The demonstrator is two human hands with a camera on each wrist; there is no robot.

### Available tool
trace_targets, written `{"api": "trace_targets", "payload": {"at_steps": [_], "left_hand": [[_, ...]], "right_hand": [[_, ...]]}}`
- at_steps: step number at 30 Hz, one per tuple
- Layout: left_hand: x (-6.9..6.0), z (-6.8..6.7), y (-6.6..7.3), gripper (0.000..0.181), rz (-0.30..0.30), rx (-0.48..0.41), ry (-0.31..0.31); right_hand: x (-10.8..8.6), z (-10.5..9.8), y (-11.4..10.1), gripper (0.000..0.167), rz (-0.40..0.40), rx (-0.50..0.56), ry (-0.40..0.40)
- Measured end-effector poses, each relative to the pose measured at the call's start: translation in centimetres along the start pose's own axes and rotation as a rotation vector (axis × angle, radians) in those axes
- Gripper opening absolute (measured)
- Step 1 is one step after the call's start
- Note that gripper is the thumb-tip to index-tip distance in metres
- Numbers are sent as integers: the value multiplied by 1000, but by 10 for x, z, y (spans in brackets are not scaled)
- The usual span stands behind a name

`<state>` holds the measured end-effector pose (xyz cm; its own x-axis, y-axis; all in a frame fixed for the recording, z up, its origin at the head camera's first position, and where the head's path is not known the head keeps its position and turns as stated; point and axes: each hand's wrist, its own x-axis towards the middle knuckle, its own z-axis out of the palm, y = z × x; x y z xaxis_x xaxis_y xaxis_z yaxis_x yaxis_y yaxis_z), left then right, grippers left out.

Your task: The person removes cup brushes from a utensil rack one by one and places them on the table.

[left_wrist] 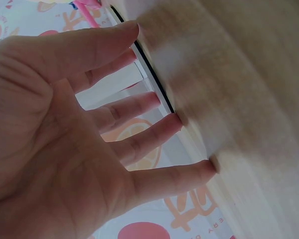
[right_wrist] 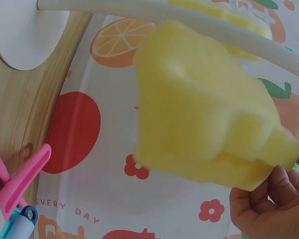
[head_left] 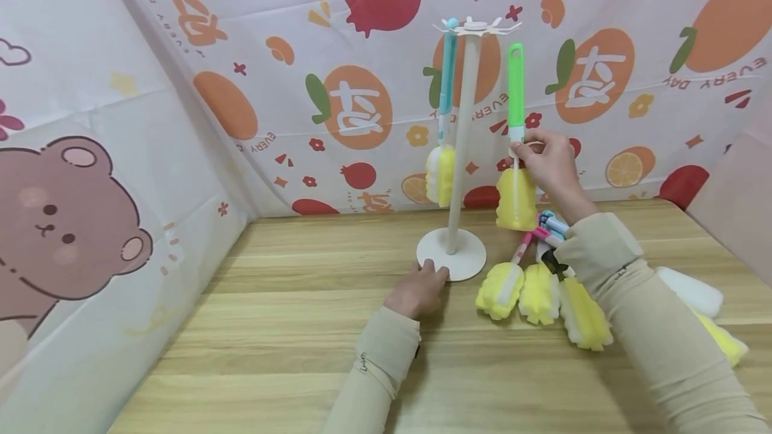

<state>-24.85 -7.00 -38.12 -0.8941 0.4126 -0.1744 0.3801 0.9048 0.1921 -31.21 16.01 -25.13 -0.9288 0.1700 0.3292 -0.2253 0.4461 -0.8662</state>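
My right hand [head_left: 551,165] pinches a sponge bottle brush [head_left: 516,89] just above its yellow sponge, with the green handle pointing up. The brush is upright, right of the white stand's pole [head_left: 463,139] and below its hooked top. In the right wrist view, its yellow sponge [right_wrist: 204,109] partly covers the fingers. A blue-handled sponge brush [head_left: 447,82] hangs from the stand's left side, sponge down. My left hand [head_left: 419,291] is low at the stand's round base [head_left: 473,256], its fingertips at the near rim. The left wrist view shows those fingers [left_wrist: 139,144] spread and fairly straight.
Several sponge brushes [head_left: 539,293] lie in a pile on the wooden table [head_left: 289,300], right of the base and partly under my right sleeve. Further right lie a white sponge [head_left: 693,290] and a yellow one [head_left: 724,340]. Fruit-printed cloth [head_left: 277,153] stands behind.
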Motion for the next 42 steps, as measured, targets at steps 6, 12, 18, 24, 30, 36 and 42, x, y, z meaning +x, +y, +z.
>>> {"api": "trace_targets", "payload": {"at_steps": [6, 12, 18, 24, 30, 36, 42], "left_hand": [[1, 0, 1, 21, 6, 10, 7], [1, 1, 0, 21, -1, 4, -1], [1, 1, 0, 20, -3, 9, 0], [2, 1, 1, 20, 1, 8, 1], [2, 0, -1, 18, -4, 8, -2], [1, 0, -1, 18, -3, 11, -7], [1, -1, 0, 19, -3, 4, -9]], "right_hand": [[-1, -4, 3, 31, 7, -28, -6], [-2, -7, 5, 31, 14, -55, -14], [-2, -11, 9, 28, -16, -40, -26], [-1, -15, 13, 26, -15, -27, -53], [-1, -16, 15, 29, 13, -46, -74], [-1, -17, 17, 31, 35, -71, -94], [-3, -17, 19, 31, 47, -71, -105]]}}
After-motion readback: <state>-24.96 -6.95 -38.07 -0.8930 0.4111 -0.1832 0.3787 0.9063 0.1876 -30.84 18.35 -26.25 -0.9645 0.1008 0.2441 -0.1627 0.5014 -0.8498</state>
